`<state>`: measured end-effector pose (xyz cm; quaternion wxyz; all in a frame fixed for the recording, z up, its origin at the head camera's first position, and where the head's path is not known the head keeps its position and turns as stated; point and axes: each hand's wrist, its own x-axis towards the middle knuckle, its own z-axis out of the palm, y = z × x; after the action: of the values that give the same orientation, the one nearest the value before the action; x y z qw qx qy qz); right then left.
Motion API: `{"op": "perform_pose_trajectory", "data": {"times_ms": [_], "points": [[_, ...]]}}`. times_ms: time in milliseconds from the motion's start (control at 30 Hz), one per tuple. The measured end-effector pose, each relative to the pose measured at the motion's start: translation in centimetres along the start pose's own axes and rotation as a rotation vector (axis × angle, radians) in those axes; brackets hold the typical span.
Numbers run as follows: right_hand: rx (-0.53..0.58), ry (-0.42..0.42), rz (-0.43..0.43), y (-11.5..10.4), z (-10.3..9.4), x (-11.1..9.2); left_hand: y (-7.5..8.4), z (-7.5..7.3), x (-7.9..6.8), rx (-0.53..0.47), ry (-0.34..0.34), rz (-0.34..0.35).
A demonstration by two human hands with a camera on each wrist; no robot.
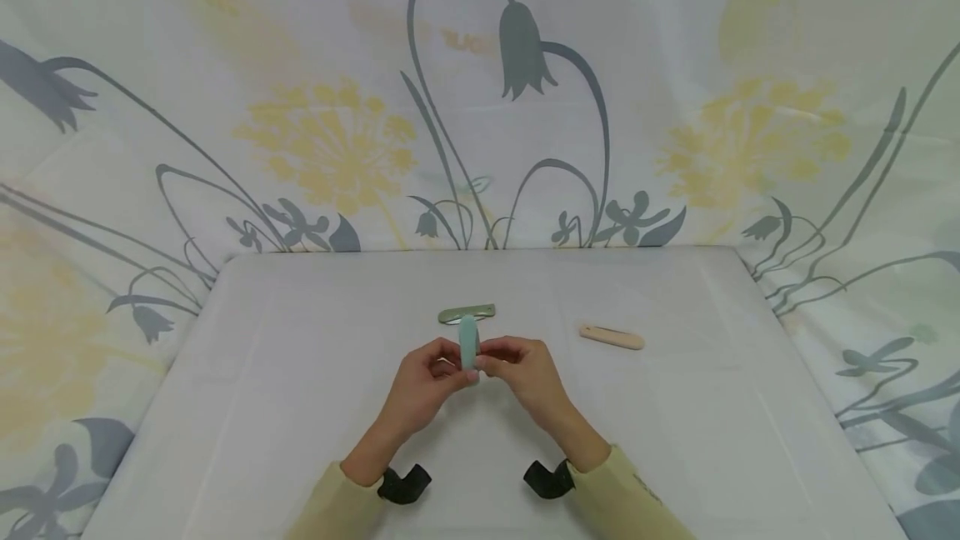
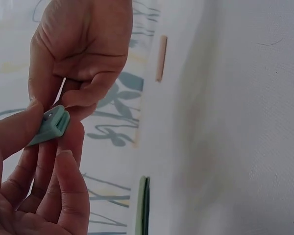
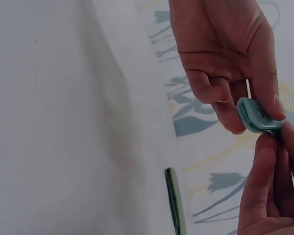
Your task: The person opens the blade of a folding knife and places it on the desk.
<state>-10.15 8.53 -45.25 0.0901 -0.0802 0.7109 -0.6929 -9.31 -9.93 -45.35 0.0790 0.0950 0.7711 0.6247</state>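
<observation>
A mint-green folding knife (image 1: 468, 342) stands upright between my two hands above the white table. My left hand (image 1: 422, 383) pinches it with thumb and fingers, and my right hand (image 1: 531, 373) pinches it from the other side. In the left wrist view, the slot and a pivot pin show at the end of the knife (image 2: 53, 123); the right wrist view shows the same rounded end of the knife (image 3: 257, 116). No opened blade is visible. Just behind the hands lies a darker green folding knife (image 1: 467, 313).
To the right on the white table (image 1: 712, 423) lies a beige folding knife (image 1: 612, 337). A flower-printed cloth (image 1: 472, 148) hangs behind the table and along its sides. Black wrist straps sit at both cuffs.
</observation>
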Motion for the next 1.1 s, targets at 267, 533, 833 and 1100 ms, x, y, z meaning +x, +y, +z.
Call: {"op": "perform_pose_trajectory", "data": {"times_ms": [267,533,833,1100], "points": [[-0.044,0.031,0.026,-2.3,0.1,-1.0,-0.6,0.7,0.0,0.001,0.023,-0.023],[0.0,0.09,0.016,-2.3,0.3,-1.1,-0.3,1.4,0.0,-0.065,0.063,-0.042],[0.014,0.096,0.028,-1.1,-0.2,-0.2,0.0,1.4,0.2,0.018,0.018,-0.032],[-0.017,0.075,0.032,0.1,-0.8,0.2,-0.3,0.9,0.3,0.099,-0.036,-0.015]]}}
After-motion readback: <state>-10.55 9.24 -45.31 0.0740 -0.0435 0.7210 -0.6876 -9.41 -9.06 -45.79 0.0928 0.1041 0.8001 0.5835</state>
